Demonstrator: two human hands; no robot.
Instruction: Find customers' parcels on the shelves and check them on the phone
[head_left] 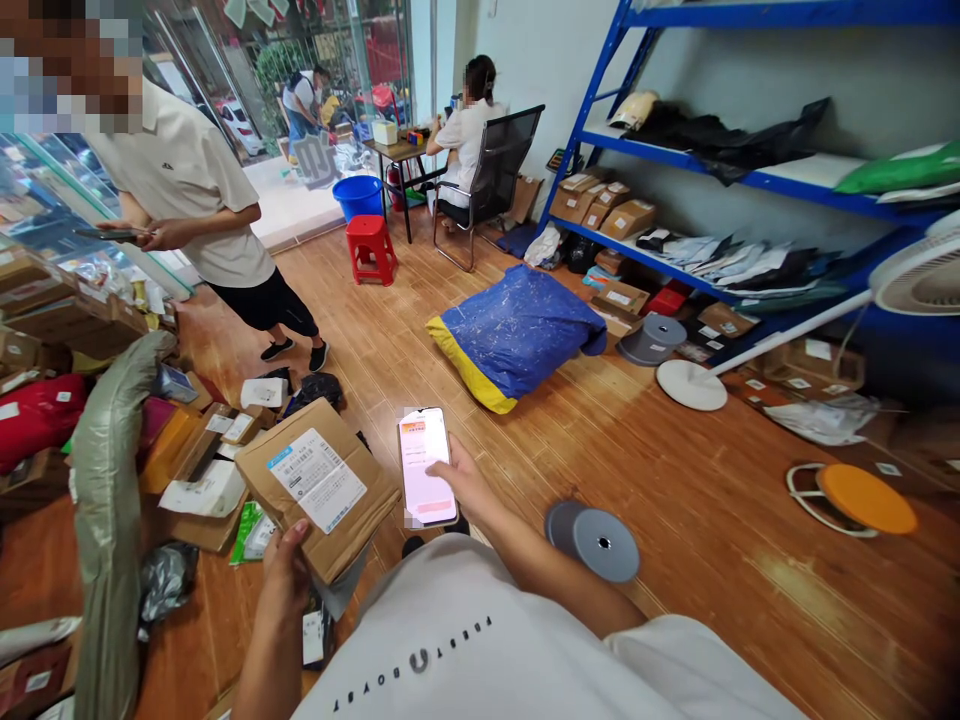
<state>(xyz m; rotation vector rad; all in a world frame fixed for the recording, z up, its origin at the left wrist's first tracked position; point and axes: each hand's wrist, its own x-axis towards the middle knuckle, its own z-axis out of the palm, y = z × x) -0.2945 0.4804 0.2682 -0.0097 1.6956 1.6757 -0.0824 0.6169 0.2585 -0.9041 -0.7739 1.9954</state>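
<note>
My left hand [286, 570] grips the near edge of a brown cardboard parcel [300, 505] with a white shipping label [318, 478] facing up. My right hand [466, 482] holds a smartphone [426, 466] upright beside the parcel, its lit screen turned toward me. Both are raised above the wooden floor in front of my white shirt. Several other parcels and mailer bags lie on the floor just left of the held parcel.
A heap of parcels and a grey sack [109, 520] fill the left. A standing person [195, 190] holds a phone; another sits at a desk [469, 130]. A blue-yellow bag [517, 330], grey discs [596, 542], a fan [915, 275] and blue shelving [750, 180] stand right.
</note>
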